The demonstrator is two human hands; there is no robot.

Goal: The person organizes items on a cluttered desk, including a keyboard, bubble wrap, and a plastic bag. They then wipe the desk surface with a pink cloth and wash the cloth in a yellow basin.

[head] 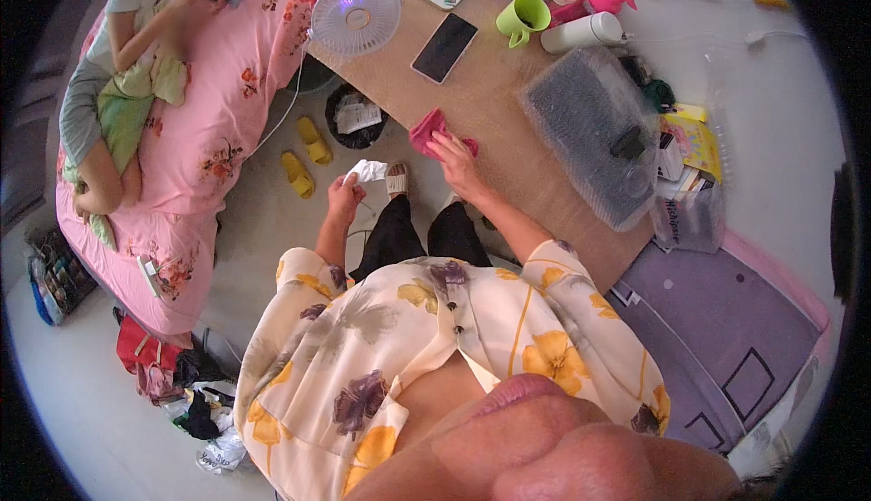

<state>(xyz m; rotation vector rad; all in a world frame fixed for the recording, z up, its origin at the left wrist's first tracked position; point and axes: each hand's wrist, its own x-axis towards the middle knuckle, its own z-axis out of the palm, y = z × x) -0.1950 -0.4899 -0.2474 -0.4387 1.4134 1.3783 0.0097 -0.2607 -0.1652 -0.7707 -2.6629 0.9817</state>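
Note:
A crumpled white paper or tissue (368,170) is pinched in my left hand (346,195), held over the floor beside the table. My right hand (454,158) rests on a pink cloth (426,132) at the near left edge of the brown table (503,133); part of the cloth shows under and beyond the fingers. Farther back on the table lie a smartphone (444,48) with a dark screen and a green mug (523,16) with something dark in it. A round white fan (356,18) stands at the table's far left corner.
Bubble wrap (592,137) covers the table's right side, near a white bottle (583,32). A lined trash bin (355,117) and yellow slippers (297,174) are on the floor. Another person (126,45) sits on the pink bed (204,120) holding a dark object.

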